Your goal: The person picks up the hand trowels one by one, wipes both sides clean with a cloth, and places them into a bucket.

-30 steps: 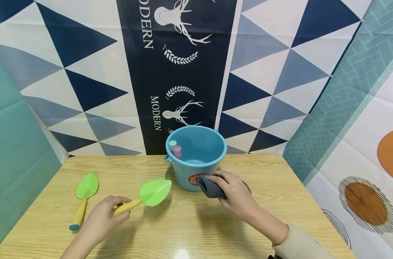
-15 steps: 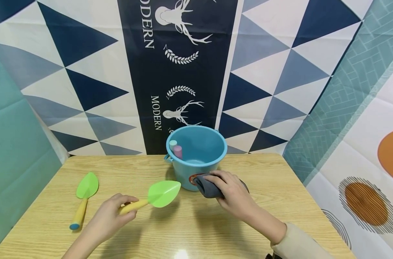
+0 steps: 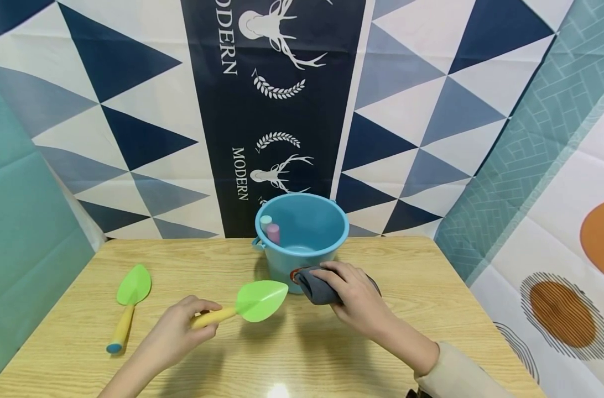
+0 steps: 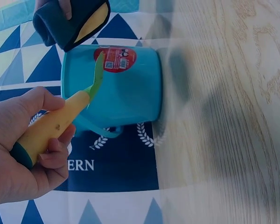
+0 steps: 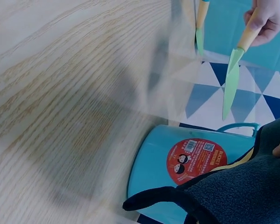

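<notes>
My left hand (image 3: 185, 330) grips the yellow handle of a toy trowel (image 3: 261, 300), its green blade pointing right above the table. In the left wrist view, the fingers wrap round the handle (image 4: 51, 128) near its dark end. My right hand (image 3: 354, 298) holds a folded dark grey cloth (image 3: 318, 286) close in front of the blue bucket (image 3: 302, 260). The right wrist view shows the cloth (image 5: 242, 186) with a fuzzy face and a yellowish edge, overlapping the bucket's side. The trowel's tip reaches toward the cloth, with a small gap between them.
A second green trowel (image 3: 128, 307) with a yellow handle lies at the table's left. Inside the bucket, a pale blue stick (image 3: 265, 222) and a purple stick (image 3: 273, 233) lean on the left wall. Patterned cloth walls (image 3: 147, 110) rise behind the wooden table (image 3: 391, 265).
My left hand has moved right with the trowel, bringing its blade in front of the bucket. My right hand has shifted slightly left with the cloth. The bucket stays put.
</notes>
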